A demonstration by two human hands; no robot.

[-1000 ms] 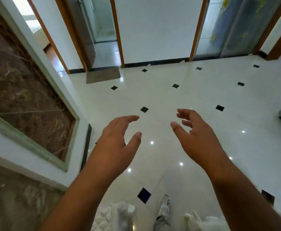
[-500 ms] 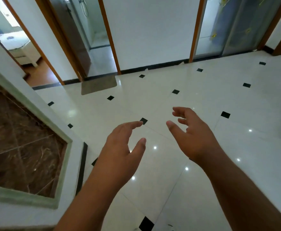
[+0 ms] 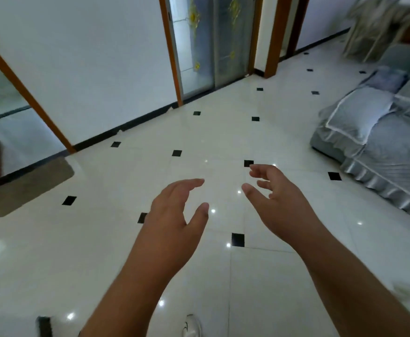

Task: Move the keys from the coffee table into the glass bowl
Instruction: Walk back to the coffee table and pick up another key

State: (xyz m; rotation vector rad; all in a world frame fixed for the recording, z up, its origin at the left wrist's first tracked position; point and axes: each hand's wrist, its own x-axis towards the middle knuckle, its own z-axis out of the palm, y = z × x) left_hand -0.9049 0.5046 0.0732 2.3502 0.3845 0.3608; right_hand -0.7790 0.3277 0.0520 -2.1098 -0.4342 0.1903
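Note:
My left hand [image 3: 174, 220] and my right hand [image 3: 279, 198] are held out in front of me over a glossy white tiled floor [image 3: 223, 142], side by side and a little apart. Both hands are empty with fingers loosely spread and curled. No keys, coffee table or glass bowl are in view.
A grey-blue sofa [image 3: 381, 152] with a cushion [image 3: 359, 113] stands at the right. A grey doormat [image 3: 31, 188] lies at the left by an open doorway. Frosted glass sliding doors [image 3: 213, 42] with orange wooden frames are ahead. A white shoe [image 3: 190, 327] shows at the bottom edge.
The view has swung to the right: the marble-topped ledge at the left is gone and the sofa has come into sight. Both hands stay raised, empty and spread.

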